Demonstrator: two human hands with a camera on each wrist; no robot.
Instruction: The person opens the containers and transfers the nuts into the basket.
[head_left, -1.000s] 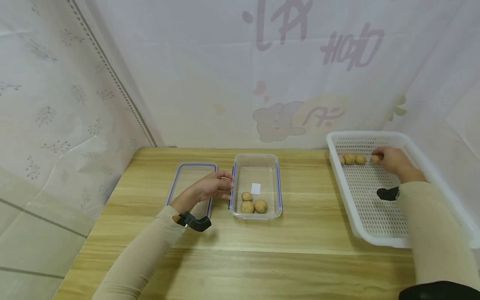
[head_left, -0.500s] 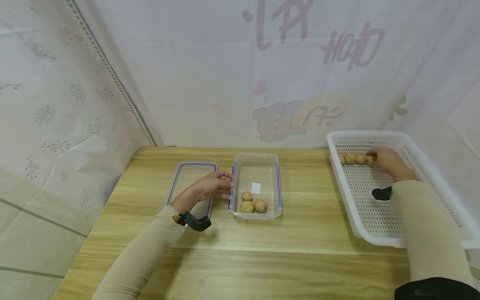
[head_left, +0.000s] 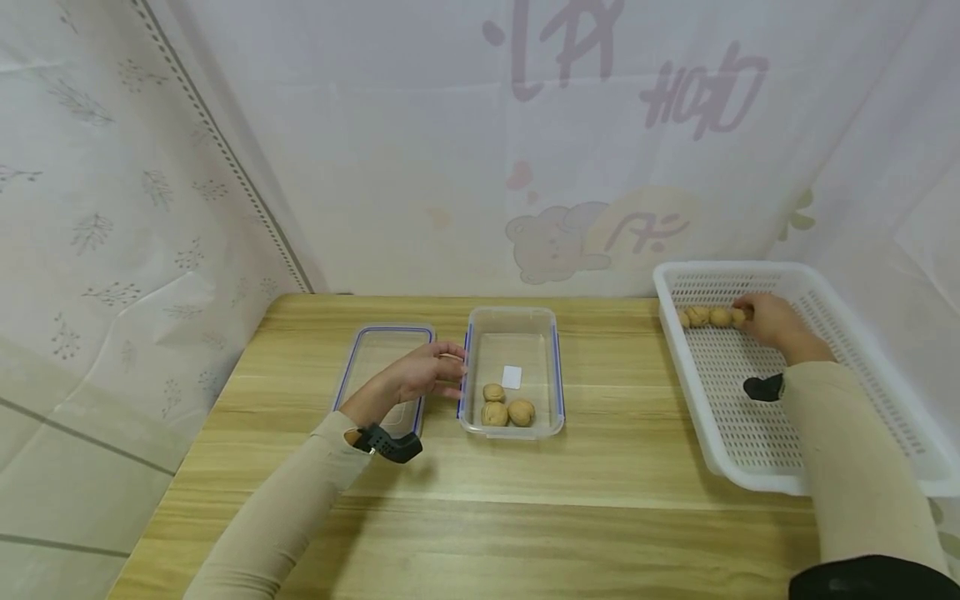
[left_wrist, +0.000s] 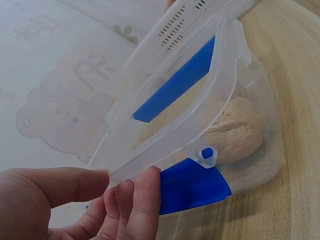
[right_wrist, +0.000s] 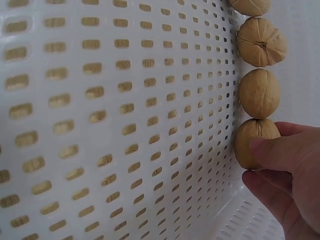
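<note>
Right wrist view: right hand (right_wrist: 280,170) pinches the nearest tan walnut (right_wrist: 252,142) in the white perforated plastic basket (right_wrist: 115,125), its seam running along the walnut row; hand has crept leftward. Left hand (head_left: 423,372) rests relaxed against the clear container (head_left: 512,333).

Both arms wear close-fitting beige sleeves reaching the wrists, each wrist carrying a small black camera mount, with bare hands beyond the cuffs.

3 walnuts (head_left: 507,407) in container (head_left: 554,358)
</note>
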